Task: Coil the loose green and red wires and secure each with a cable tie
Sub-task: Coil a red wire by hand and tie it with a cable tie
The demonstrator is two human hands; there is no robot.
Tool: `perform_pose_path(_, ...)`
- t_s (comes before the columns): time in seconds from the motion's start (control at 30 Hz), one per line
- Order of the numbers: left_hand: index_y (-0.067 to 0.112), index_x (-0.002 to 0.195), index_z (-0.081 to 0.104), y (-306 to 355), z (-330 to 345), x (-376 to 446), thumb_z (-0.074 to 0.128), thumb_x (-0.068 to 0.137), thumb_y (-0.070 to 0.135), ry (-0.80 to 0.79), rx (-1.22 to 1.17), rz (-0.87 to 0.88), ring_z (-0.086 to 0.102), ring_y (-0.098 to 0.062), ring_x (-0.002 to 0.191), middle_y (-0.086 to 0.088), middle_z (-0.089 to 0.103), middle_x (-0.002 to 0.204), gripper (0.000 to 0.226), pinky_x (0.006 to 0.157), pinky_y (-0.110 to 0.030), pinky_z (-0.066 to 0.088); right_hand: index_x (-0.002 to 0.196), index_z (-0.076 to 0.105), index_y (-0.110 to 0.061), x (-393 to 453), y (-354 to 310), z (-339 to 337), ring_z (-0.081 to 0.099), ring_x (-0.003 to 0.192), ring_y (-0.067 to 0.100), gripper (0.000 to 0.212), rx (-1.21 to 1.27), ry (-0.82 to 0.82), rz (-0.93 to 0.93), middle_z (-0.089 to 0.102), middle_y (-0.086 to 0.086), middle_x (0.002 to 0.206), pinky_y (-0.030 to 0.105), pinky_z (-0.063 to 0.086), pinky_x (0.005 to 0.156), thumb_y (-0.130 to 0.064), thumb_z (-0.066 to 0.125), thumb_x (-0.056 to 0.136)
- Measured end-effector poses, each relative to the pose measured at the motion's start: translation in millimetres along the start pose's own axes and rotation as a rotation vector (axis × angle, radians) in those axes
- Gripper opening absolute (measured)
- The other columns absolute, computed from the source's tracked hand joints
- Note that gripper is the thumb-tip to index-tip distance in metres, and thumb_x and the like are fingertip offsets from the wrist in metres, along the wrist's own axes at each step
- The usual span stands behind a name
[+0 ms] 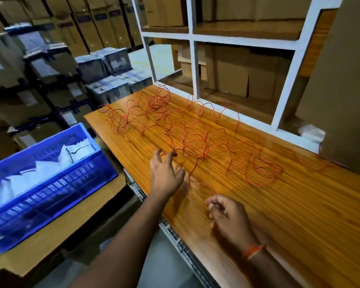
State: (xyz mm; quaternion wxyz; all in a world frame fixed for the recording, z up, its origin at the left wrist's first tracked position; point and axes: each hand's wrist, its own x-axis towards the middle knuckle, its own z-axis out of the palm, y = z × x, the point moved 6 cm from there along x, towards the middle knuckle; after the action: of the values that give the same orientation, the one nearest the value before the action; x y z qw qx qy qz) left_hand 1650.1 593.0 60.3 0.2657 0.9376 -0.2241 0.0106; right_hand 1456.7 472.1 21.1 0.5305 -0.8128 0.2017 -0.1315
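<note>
The red wire (197, 140) is lying loose across the wooden counter (299, 204), thin and springy, sprawling in many uneven loops and curls. It's running from a tangled clump near the far left corner, along the back edge, then out to wide loops toward the counter's middle and right. One strand is trailing down toward the near edge, btwn the two hands.

The left hand (164, 173) is reaching over the counter's left edge w/ fingers spread and lightly bent, fingertips at the nearest loops; it looks like thumb and forefinger are closing on a strand, but motion blur is making that hard to confirm. The right hand (229, 217) is hovering near the front edge, fingers curled inward, seemingly pinching the wire's thin trailing end, though the blur is hiding the exact contact. An orange thread band (254, 250) is sitting on the right wrist.

The counter is glossy, orange-brown, w/ strong straight grain. A white-framed shelf unit (193, 65) is standing along its back edge, its wood-lined cubbies holding cardboard boxes (233, 77). Off the left edge, a blue slotted plastic crate (50, 192) w/ white bags inside is resting on a cardboard carton (71, 231). Stacked boxes are filling the background.
</note>
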Motion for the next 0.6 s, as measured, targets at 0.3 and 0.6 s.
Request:
perform_pose_path(0.3, 0.023, 0.147, 0.046, -22.6, 29.0, 62.6, 0.067, 0.094, 0.036, -0.357, 0.134, -0.004, 0.064, -0.033, 0.117, -0.014, 0.066, 0.130, 0.059, 0.096, -0.040, 0.054, 0.107, 0.067, -0.019, 11.3, -4.0, 3.0, 0.057, 0.047, 0.016, 0.028, 0.153, 0.047, 0.067, 0.066, 0.013, 0.068, 0.029, 0.047, 0.049, -0.004, 0.043, 0.106)
perform_pose_path(0.6, 0.020, 0.110, 0.056, -55.6, -3.1, 39.6, 0.058, 0.099, 0.027, -0.192, -0.051, -0.061, 0.068, -0.026, 0.082, -0.008, 0.069, 0.094, 0.013, 0.073, -0.040, 0.061, 0.137, 0.048, -0.029, 18.8, -6.0, 14.9, 0.060, 0.049, 0.017, 0.036, 0.157, 0.263, 0.111, 0.067, 0.006, 0.069, 0.028, 0.051, 0.050, -0.009, 0.047, 0.106)
